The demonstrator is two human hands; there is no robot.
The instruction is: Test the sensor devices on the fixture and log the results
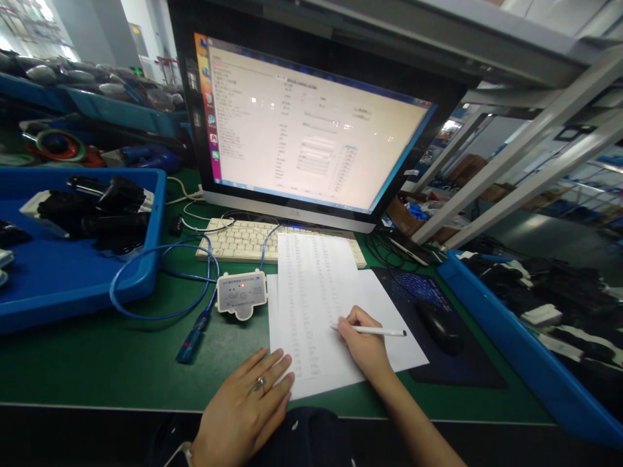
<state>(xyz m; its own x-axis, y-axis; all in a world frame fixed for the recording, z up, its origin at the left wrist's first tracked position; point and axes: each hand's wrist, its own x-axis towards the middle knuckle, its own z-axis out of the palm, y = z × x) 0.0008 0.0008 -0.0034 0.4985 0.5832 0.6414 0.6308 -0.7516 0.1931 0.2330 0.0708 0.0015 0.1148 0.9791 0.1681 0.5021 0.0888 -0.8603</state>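
Note:
My right hand (pixel 364 340) is closed around a white pen (pixel 377 331) with a dark end. Its tip meets the top printed sheet (pixel 311 292), which carries columns of small text too blurred to read. Beneath that sheet lies more white paper (pixel 384 311). My left hand (pixel 246 412), with a ring on one finger, lies flat with fingers stretched out, fingertips at the paper's lower left edge. Left of the paper rests a small white-cased device (pixel 242 293) with a lit orange light. A translucent blue USB adapter (pixel 192 337) lies beside it on a blue cable.
A monitor (pixel 311 123) stands behind a cream keyboard (pixel 243 240), which the paper partly covers. At right, a black mouse (pixel 438 327) sits on a dark mouse pad (pixel 467 370). Blue bins with black parts flank the green table (pixel 121 370): left bin (pixel 158 227), right bin (pixel 516 337).

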